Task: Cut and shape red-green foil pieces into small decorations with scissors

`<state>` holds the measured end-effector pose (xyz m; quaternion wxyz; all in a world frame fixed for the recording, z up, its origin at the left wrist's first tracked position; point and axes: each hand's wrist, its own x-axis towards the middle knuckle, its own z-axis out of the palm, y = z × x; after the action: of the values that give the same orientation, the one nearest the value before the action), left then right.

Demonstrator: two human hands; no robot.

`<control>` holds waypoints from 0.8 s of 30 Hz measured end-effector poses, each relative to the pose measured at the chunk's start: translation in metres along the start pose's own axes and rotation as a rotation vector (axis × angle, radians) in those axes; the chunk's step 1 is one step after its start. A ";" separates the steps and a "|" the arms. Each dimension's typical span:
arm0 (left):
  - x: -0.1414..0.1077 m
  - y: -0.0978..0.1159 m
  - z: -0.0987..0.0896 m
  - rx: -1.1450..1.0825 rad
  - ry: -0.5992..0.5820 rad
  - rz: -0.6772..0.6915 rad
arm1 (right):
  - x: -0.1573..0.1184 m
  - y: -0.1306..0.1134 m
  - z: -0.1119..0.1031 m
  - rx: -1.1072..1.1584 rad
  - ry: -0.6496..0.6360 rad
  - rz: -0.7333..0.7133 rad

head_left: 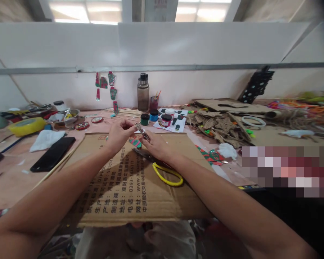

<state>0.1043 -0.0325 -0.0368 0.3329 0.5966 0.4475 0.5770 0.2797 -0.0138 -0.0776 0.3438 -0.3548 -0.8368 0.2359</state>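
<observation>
Above the far half of a flat cardboard sheet [113, 201], my two hands are close together. My left hand [120, 133] has its fingers pinched near the tip of a small metallic tool; what they hold, if anything, is too small to make out. My right hand [157, 145] is closed on that small metal tool [143, 132], which looks like a clipper. Just below the hands lies a small pink and green patterned piece [135, 143]. Scissors with yellow handles [167, 175] rest on the cardboard under my right wrist, blades partly shaded.
Paint jars [145, 119], a bottle [143, 92] and a cup [154, 103] stand behind the cardboard. A black phone [53, 154] and yellow tape roll [27, 126] lie left. Brown woven material [218, 124], white wadding [228, 151] and patterned pieces [211, 155] are right.
</observation>
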 end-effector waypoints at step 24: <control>0.005 -0.012 -0.003 -0.519 0.011 -0.547 | -0.005 0.035 -0.043 -0.759 -0.050 0.492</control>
<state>0.0991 -0.0240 -0.0459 0.6126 0.3478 0.4307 0.5641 0.3291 0.0111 -0.0735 0.1027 -0.6383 -0.7629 -0.0043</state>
